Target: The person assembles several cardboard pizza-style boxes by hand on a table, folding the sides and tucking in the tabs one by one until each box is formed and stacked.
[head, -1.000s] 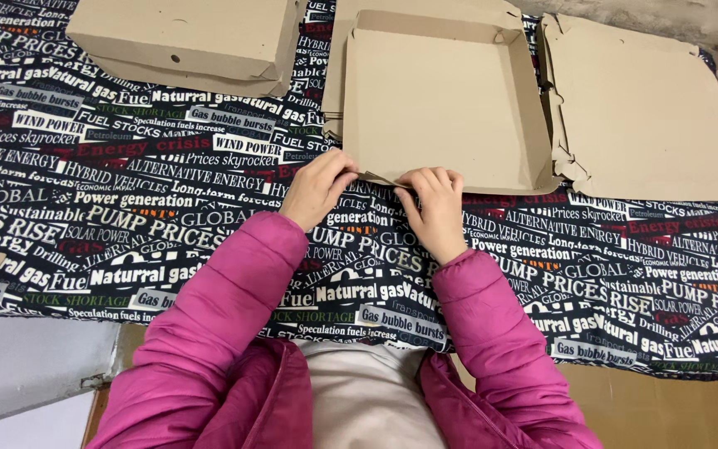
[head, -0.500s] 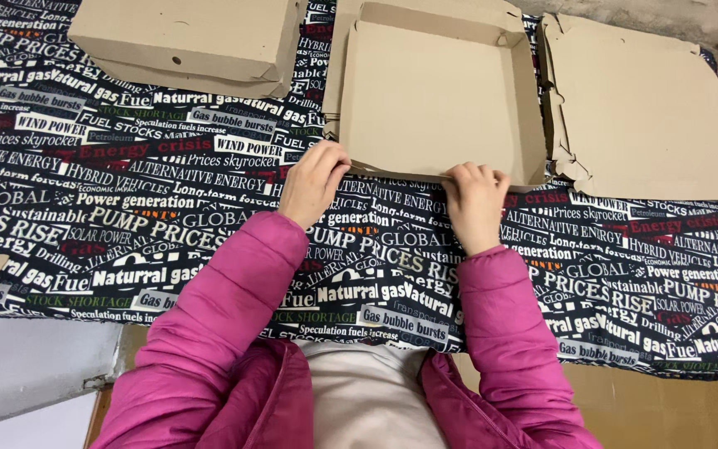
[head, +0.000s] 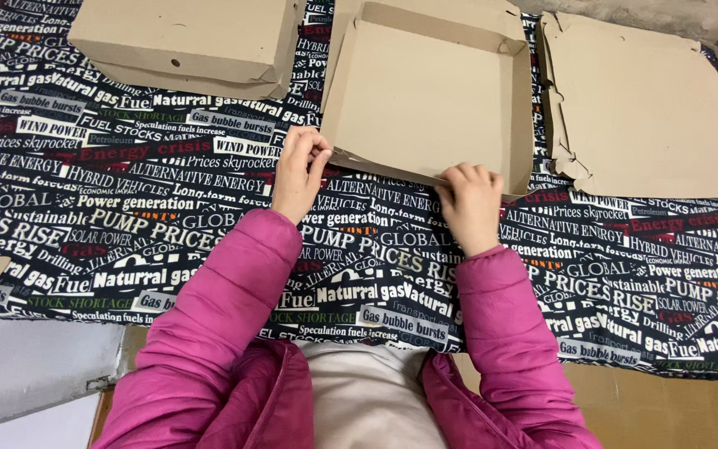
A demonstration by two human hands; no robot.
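A shallow, open brown cardboard box [head: 425,100] with raised walls lies on a black tablecloth printed with white and coloured lettering [head: 126,208], its near edge held at both ends. The left hand [head: 299,170] pinches the box's near left corner, fingers curled closed on the card; the right hand [head: 470,204] presses fingertips together on the near wall toward the right corner. A closed flat cardboard box [head: 180,41] sits at upper left; a flat, unfolded cardboard sheet [head: 641,108] lies just right.

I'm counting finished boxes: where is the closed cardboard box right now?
In the head view, the closed cardboard box lies top left on the printed cloth, left of the open box.
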